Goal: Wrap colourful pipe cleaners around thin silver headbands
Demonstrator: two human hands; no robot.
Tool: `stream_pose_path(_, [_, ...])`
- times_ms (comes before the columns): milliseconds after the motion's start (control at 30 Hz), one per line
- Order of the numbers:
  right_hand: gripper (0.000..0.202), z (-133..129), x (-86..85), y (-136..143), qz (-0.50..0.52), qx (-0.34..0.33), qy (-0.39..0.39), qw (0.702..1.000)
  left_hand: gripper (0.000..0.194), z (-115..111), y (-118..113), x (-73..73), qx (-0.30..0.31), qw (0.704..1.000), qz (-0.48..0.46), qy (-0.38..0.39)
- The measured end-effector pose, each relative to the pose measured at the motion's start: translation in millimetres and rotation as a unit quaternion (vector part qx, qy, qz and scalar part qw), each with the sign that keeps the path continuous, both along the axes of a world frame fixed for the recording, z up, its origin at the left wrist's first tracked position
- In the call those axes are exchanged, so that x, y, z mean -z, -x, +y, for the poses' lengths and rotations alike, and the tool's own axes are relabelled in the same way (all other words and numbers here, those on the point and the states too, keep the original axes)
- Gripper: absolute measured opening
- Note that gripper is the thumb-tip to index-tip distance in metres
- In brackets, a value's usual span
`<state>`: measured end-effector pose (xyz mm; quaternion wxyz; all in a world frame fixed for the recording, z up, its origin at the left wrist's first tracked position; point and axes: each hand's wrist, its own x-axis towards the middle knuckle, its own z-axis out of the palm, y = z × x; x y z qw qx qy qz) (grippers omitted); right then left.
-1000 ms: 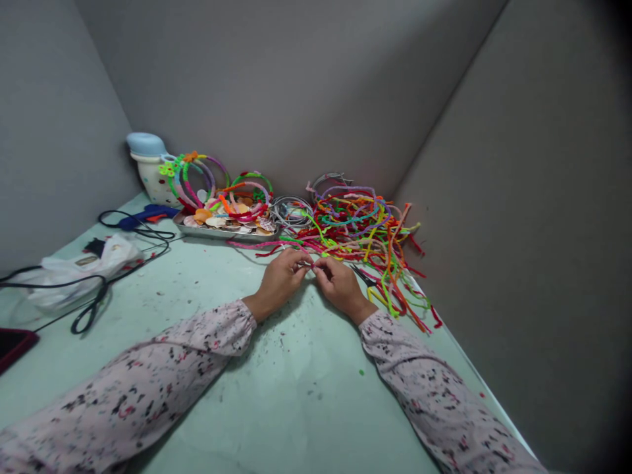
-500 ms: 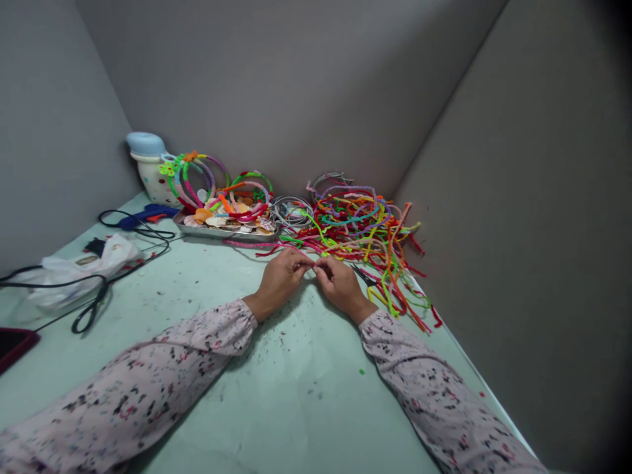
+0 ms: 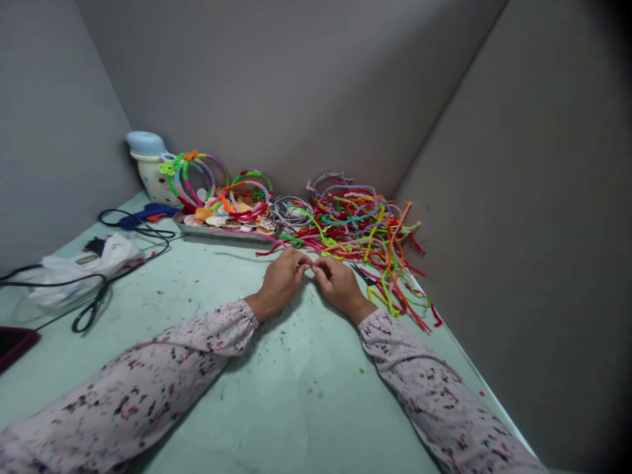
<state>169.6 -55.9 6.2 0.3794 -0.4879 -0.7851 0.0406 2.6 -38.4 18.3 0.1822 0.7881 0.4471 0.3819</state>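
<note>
My left hand (image 3: 285,273) and my right hand (image 3: 340,283) meet fingertip to fingertip above the middle of the table. Both are closed in a pinch on a thin pink pipe cleaner (image 3: 269,236). Its long free end sticks out leftward behind my left hand, passing in front of the metal tray. The short bit between my fingertips is mostly covered by the fingers. Just right of my right hand lie scissors (image 3: 364,276) with dark blades, partly under loose pipe cleaners.
A tangled heap of coloured pipe cleaners (image 3: 353,214) lies at the back right. The metal tray (image 3: 222,234) holds shells and wrapped hoops (image 3: 197,181). A white jar (image 3: 155,181) stands behind it. Leftward are black cable (image 3: 99,284), a plastic bag (image 3: 64,276) and a dark red-edged device (image 3: 17,345).
The free end of the pink pipe cleaner has swung up and further left, now crossing in front of the tray. My hands have barely shifted.
</note>
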Motion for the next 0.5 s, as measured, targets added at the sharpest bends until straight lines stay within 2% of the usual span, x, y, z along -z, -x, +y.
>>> stream_pose_path(500, [0.013,0.2,-0.9,-0.6,-0.007,-0.004,-0.004,1.0,0.011,-0.5,1.4,2.0,0.004,1.0,-0.006,-0.006])
